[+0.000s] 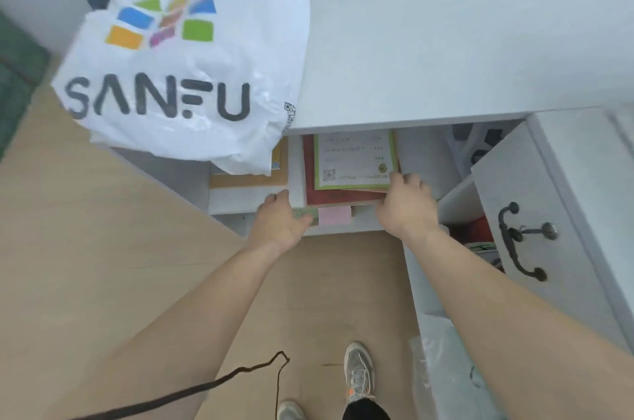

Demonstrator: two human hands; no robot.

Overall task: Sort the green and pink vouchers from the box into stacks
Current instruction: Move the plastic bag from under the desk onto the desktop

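In the head view I see my left hand (279,222), fingers curled on the green voucher (307,213) at the drawer (247,200) front; the pink voucher (334,215) lies just beside it; my right hand (406,205) grips the red folder (309,186) edge, fingers curled together

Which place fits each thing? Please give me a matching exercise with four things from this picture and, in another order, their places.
Things:
1 white bag
2 pink voucher
3 green voucher
4 black handle

Places:
a on the white door at the right
b at the fingers of the left hand
c at the left end of the desk top
d just right of the green voucher

Pairs: 1-c; 2-d; 3-b; 4-a
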